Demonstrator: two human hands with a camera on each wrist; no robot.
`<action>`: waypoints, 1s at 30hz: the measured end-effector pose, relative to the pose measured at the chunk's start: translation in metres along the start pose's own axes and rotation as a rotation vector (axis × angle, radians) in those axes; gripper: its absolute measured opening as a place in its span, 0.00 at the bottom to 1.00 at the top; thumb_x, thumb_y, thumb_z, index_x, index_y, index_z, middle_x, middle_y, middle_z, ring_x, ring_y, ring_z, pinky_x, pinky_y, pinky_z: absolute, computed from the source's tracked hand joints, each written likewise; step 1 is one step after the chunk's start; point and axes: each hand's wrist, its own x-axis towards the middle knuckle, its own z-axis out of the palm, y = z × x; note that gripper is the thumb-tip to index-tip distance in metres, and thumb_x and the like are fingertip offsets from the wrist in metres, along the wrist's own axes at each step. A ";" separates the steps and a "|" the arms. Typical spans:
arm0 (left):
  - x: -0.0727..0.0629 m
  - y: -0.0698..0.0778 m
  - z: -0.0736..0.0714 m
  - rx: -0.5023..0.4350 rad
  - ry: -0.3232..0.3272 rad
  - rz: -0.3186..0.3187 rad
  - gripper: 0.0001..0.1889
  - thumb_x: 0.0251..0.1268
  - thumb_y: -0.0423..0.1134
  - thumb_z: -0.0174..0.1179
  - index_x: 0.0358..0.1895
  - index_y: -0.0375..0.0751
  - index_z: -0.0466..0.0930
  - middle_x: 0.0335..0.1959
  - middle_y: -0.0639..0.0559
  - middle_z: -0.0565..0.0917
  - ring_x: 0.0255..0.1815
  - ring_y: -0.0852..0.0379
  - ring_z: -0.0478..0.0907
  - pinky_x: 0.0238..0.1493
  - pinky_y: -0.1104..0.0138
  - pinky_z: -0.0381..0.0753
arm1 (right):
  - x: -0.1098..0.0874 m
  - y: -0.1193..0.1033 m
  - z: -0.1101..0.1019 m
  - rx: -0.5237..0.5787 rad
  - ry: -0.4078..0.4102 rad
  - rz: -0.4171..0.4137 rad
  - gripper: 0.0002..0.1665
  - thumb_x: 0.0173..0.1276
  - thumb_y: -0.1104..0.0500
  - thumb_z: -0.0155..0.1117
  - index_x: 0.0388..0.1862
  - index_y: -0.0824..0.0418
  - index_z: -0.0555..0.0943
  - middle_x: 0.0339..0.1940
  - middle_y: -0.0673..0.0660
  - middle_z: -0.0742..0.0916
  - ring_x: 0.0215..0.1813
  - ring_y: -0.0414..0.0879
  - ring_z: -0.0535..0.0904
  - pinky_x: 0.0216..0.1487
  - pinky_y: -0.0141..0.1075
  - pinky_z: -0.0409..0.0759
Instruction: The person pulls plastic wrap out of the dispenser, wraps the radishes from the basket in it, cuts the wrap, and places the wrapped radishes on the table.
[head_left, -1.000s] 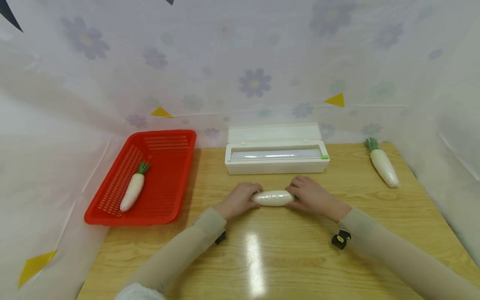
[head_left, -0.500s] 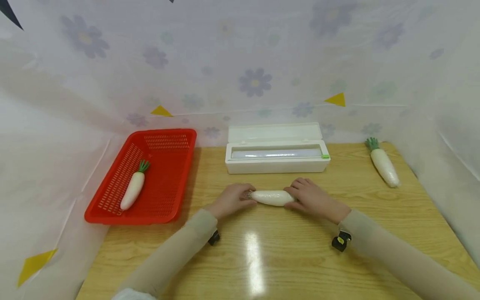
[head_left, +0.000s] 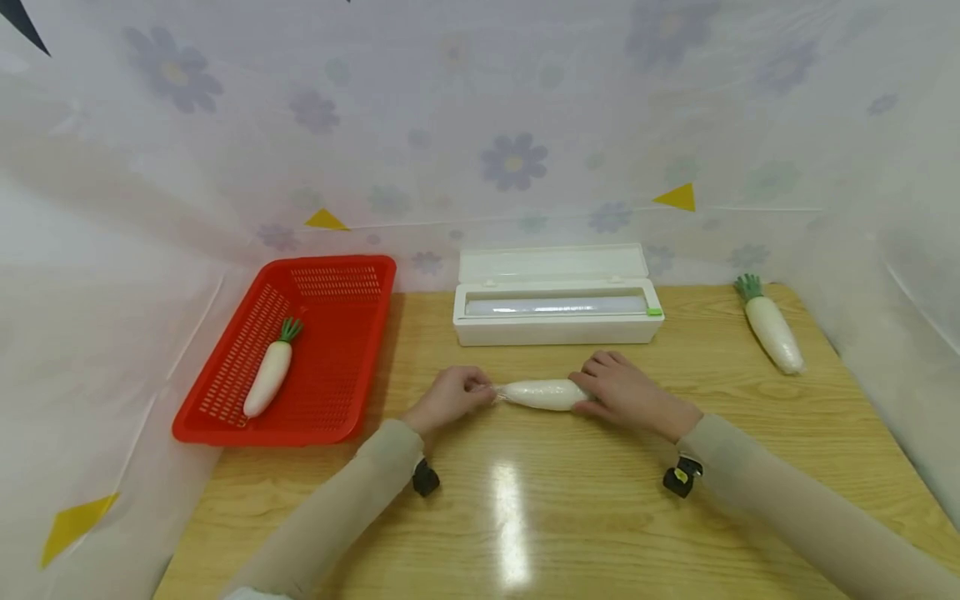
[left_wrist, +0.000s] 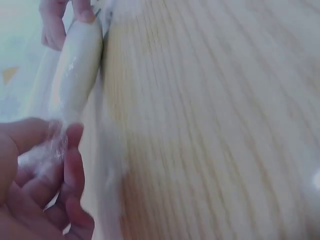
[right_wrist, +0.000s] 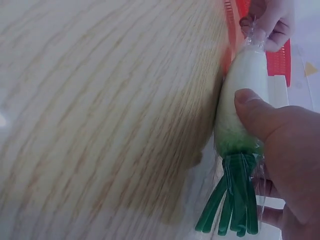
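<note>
A white radish [head_left: 542,395] wrapped in clear plastic film lies sideways on the table, its narrow end to the left. My left hand [head_left: 452,396] pinches the gathered film [left_wrist: 58,145] that sticks out past that narrow end. The thicker, leafy end is in the grip of my right hand [head_left: 621,393], the thumb laid along the radish's side. Its green leaves [right_wrist: 235,192] show under the film in the right wrist view; in the head view the right hand hides them.
Behind the hands stands a white film box [head_left: 558,333], lid raised, with a roll of film [head_left: 555,306] inside. A red basket [head_left: 375,350] at the left holds an unwrapped radish [head_left: 268,379]. Another radish [head_left: 774,335], with a shiny film-like surface, lies at the far right of the table [head_left: 600,517].
My left hand has slid left off the radish's narrow end and now pinches the film tail, which has come into sight. The right hand keeps its hold in the same place.
</note>
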 end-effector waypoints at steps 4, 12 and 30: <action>-0.004 0.011 0.007 0.153 0.091 0.038 0.04 0.66 0.36 0.67 0.34 0.40 0.85 0.26 0.56 0.80 0.28 0.61 0.73 0.32 0.69 0.74 | 0.001 -0.001 0.001 -0.062 -0.026 -0.011 0.27 0.70 0.47 0.73 0.57 0.66 0.84 0.46 0.59 0.87 0.52 0.57 0.78 0.59 0.55 0.77; -0.005 0.027 0.019 0.247 0.119 0.111 0.04 0.64 0.35 0.62 0.30 0.45 0.79 0.25 0.57 0.77 0.27 0.62 0.71 0.32 0.70 0.72 | 0.001 0.002 0.005 -0.081 -0.042 -0.018 0.27 0.70 0.47 0.73 0.57 0.66 0.83 0.46 0.59 0.87 0.52 0.56 0.78 0.58 0.53 0.76; 0.004 0.019 0.024 0.052 0.103 0.178 0.03 0.74 0.37 0.66 0.43 0.42 0.86 0.37 0.55 0.86 0.38 0.61 0.79 0.42 0.67 0.81 | 0.002 0.011 0.009 -0.013 -0.037 -0.009 0.28 0.71 0.47 0.71 0.59 0.66 0.83 0.46 0.60 0.87 0.52 0.57 0.78 0.57 0.54 0.77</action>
